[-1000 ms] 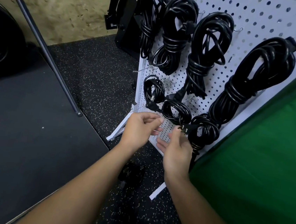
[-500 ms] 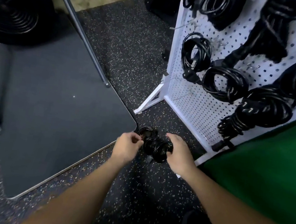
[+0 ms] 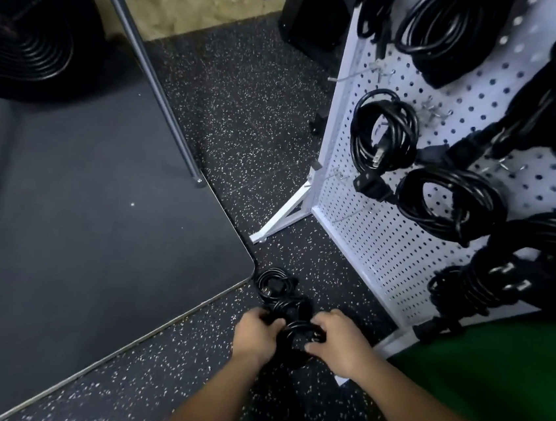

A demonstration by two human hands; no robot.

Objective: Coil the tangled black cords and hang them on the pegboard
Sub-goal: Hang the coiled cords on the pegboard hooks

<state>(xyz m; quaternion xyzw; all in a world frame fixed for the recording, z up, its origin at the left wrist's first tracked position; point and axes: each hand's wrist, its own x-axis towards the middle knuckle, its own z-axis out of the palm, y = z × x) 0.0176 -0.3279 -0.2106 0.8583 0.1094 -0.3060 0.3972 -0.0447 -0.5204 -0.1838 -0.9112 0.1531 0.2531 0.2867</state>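
My left hand (image 3: 255,334) and right hand (image 3: 336,342) are both down at the speckled floor (image 3: 232,109), each with fingers curled around the same tangled black cord (image 3: 285,308). The left grips its near-left side, the right pinches a loop on its right. The far end of the bundle, with a plug showing, lies on the floor just beside the rounded corner of the dark table (image 3: 96,225).

The white pegboard (image 3: 368,247) stands to my right on an angled white foot (image 3: 281,215). Coiled cords already hang on it: 1 small coil (image 3: 382,132) near its left edge with plug prongs dangling inside the loop, another coil (image 3: 449,202) below and to the right of it, and bulkier bundles higher up and at the right edge. Green cloth (image 3: 492,380) fills the lower right.
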